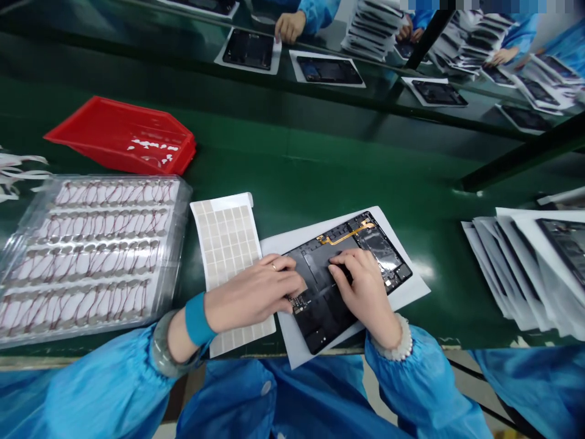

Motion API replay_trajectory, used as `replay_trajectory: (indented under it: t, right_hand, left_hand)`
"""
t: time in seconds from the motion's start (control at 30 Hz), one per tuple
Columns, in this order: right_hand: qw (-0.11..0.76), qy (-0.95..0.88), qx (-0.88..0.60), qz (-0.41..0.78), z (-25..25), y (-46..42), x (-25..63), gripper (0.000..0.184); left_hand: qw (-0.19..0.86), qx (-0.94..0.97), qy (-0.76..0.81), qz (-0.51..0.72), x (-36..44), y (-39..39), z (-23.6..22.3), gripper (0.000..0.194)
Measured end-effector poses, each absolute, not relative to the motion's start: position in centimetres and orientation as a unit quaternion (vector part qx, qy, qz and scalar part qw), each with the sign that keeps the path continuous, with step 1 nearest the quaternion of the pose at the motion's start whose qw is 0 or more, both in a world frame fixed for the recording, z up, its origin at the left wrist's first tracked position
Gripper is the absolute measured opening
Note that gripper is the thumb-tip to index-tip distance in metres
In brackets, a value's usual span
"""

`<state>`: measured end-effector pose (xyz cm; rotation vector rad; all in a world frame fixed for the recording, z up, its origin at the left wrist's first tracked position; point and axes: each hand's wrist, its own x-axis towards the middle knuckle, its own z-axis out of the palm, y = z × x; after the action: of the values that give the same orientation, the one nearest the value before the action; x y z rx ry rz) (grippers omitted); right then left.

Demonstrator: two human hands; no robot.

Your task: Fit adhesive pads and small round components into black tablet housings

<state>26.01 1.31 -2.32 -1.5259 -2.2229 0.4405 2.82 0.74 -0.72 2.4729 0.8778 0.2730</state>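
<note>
An open black tablet housing [326, 299] lies on a white sheet [406, 289], tilted toward the upper right. An orange flex cable [347, 236] runs along its far part. My left hand [260, 289] is over the housing's left edge with its fingers closed together. Over the middle of the housing, my right hand [363, 283] has thumb and forefinger pinched together near its surface. What either hand holds, if anything, is too small or hidden to make out. Partly under my left wrist lies a sheet of greyish rectangular stickers [226, 238].
A clear plastic tray [183, 238] with rows of small parts on reddish wires stands left. Behind it is a red bin [119, 131] with white scraps. White sheets [493, 262] with housings are stacked right. Across a raised shelf, other people's hands [290, 27] are near more housings [249, 49].
</note>
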Motion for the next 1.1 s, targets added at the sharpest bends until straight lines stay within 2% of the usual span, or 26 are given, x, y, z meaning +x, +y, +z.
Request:
replay_trajectory:
  t: [0.13,0.43,0.6,0.87,1.1]
  right_hand:
    - [0.202,-0.798,-0.547,0.153,-2.2,1.2,26.0,0.018]
    - [0.196,-0.801,-0.546,0.144,-2.4,1.3,26.0,0.017]
    - [0.188,-0.802,-0.55,0.138,-2.3,1.4,25.9,0.017]
    - [0.19,-0.8,-0.552,0.14,-2.0,1.4,25.7,0.015]
    - [0.189,-0.803,-0.549,0.138,-2.1,1.4,25.7,0.013]
  left_hand:
    - [0.253,0.907,0.32,0.107,2.7,0.7,-0.9,0.011]
    - [0.159,0.927,0.312,0.132,2.9,-0.3,-1.1,0.007]
    - [0.2,0.912,0.321,0.157,3.1,-0.6,-1.2,0.012]
    - [0.25,0.908,0.318,0.105,3.1,0.3,-0.9,0.016]
    - [0.245,0.909,0.317,0.114,3.1,0.1,-1.3,0.013]
